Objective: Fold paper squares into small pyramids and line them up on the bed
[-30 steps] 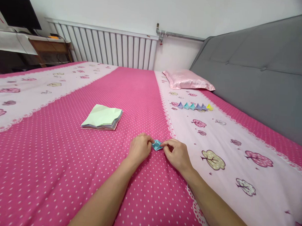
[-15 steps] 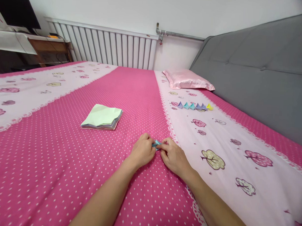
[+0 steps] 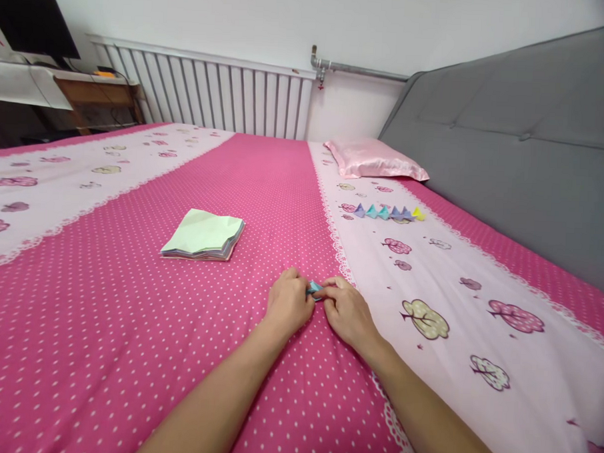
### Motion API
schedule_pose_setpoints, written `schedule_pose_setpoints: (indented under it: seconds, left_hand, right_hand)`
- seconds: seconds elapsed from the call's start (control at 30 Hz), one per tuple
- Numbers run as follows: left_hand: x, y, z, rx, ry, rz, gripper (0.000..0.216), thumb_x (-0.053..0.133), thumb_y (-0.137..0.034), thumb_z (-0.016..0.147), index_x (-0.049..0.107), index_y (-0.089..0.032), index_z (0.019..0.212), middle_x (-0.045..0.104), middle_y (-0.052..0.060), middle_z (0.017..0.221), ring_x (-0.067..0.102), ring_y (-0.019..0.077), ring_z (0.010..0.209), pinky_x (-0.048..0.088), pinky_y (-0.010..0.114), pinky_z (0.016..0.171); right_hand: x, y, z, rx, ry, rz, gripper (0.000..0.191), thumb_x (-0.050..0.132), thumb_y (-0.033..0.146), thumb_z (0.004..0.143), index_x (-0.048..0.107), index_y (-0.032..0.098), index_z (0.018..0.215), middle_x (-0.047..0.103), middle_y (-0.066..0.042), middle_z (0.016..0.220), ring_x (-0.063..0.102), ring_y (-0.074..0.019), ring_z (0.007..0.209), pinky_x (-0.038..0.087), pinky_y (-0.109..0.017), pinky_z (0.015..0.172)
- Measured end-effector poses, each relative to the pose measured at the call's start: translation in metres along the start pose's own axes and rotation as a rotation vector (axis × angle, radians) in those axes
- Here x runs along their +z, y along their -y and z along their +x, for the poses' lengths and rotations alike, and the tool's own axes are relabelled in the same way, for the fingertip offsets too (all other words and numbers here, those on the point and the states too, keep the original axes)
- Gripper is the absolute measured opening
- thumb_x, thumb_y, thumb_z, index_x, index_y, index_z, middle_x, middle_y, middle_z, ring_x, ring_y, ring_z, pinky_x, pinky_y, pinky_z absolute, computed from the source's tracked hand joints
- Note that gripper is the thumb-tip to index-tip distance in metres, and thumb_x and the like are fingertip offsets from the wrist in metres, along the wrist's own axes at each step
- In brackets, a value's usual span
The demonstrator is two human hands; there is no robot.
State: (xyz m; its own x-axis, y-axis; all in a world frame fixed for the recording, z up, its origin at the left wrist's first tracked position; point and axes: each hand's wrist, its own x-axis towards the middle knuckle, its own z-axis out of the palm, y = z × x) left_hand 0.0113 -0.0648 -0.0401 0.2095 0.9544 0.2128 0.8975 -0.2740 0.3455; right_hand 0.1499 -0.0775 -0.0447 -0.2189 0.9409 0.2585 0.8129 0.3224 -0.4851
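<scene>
- Landmark: paper stack (image 3: 204, 234), pale green sheet on top, lying on the bed (image 3: 127, 326).
- Blue folded paper (image 3: 314, 290) located right of the stack and nearer the camera, low over the polka-dot cover; mostly covered by fingers, exact fold shape cannot be told.
- Left hand (image 3: 289, 299), right of and nearer than the stack: grip nearly closed, left end of the blue piece pinched; fingertips partly hidden.
- Right hand (image 3: 348, 312), farther right of the stack: grip narrowed to a pinch, right end of the same piece held, index finger laid against it; thumb contact not clearly seen.
- Row of folded paper pieces (image 3: 384, 213) set well right of the stack and slightly beyond it: purple, blue and one yellow.
- Pillow (image 3: 375, 158) seen right of and beyond the stack, near the headboard (image 3: 510, 149).
- Handling, judged: very light, thin, fairly crisp along creases, easily crushed or torn; little slip expected from dry paper.
- Hold best taken at the layered outer ends with light fingertip pressure; middle better left unsqueezed, so that folds are not flattened.
</scene>
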Motion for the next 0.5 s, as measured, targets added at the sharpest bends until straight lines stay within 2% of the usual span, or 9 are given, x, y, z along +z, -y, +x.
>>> schedule_pose_setpoints:
  seconds: [0.13, 0.27, 0.37, 0.5]
  left_hand:
    - [0.0007, -0.0023, 0.0009, -0.041, 0.004, 0.009, 0.019, 0.046, -0.021, 0.076, 0.064, -0.017, 0.077, 0.056, 0.008, 0.082, 0.054, 0.0212, 0.081, 0.04, 0.03, 0.066]
    - [0.0017, -0.0011, 0.0023, -0.044, -0.001, 0.002, 0.019, 0.046, -0.02, 0.076, 0.065, -0.018, 0.076, 0.056, 0.008, 0.082, 0.054, 0.0212, 0.082, 0.04, 0.029, 0.064]
    - [0.0015, -0.0002, 0.0028, 0.001, -0.017, -0.013, 0.02, 0.044, -0.018, 0.077, 0.064, -0.017, 0.075, 0.056, 0.007, 0.082, 0.054, 0.0206, 0.081, 0.04, 0.029, 0.065]
    - [-0.0014, -0.0011, 0.0022, 0.077, -0.053, -0.044, 0.021, 0.043, -0.019, 0.08, 0.064, -0.016, 0.077, 0.056, 0.008, 0.085, 0.053, 0.0195, 0.081, 0.042, 0.029, 0.066]
  right_hand:
    - [0.0002, 0.0014, 0.0018, 0.018, -0.091, 0.055, 0.029, 0.042, 0.006, 0.073, 0.067, 0.019, 0.079, 0.065, -0.004, 0.082, 0.059, -0.0165, 0.078, 0.043, -0.027, 0.074]
    - [-0.0006, 0.0025, 0.0027, 0.058, -0.14, 0.057, 0.017, 0.049, 0.02, 0.078, 0.065, 0.02, 0.074, 0.065, -0.003, 0.07, 0.058, -0.0163, 0.063, 0.044, -0.027, 0.062]
    - [0.0004, 0.0011, 0.0033, 0.061, -0.152, 0.073, 0.018, 0.051, 0.027, 0.079, 0.065, 0.021, 0.071, 0.065, -0.003, 0.069, 0.059, -0.0161, 0.061, 0.044, -0.027, 0.061]
    - [0.0023, -0.0007, 0.0031, 0.078, -0.157, 0.117, 0.014, 0.052, 0.023, 0.077, 0.066, 0.022, 0.079, 0.067, -0.001, 0.07, 0.06, -0.0157, 0.06, 0.045, -0.027, 0.061]
